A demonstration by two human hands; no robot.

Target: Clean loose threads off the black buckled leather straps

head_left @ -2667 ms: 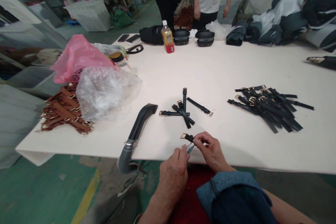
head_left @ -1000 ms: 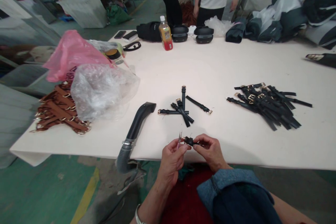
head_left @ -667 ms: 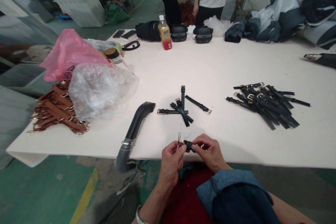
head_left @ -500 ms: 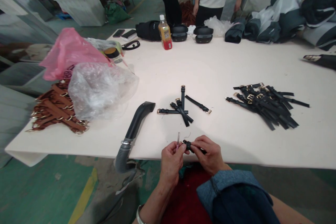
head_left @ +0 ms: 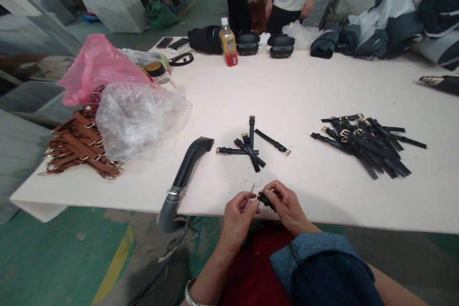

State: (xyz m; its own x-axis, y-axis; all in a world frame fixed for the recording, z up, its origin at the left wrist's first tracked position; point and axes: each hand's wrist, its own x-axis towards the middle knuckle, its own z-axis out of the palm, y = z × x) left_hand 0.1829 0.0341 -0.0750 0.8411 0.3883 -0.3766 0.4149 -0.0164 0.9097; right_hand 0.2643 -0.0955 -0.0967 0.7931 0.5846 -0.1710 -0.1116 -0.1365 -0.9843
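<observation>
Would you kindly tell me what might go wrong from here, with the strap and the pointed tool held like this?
1. The pointed tool in the left hand is close to the right hand, so a slip might nick a finger or scratch the black strap.
2. That strap is held near the front edge of the table; if dropped, it could fall off.
3. The grey hose hangs over that edge and might slide if knocked.
</observation>
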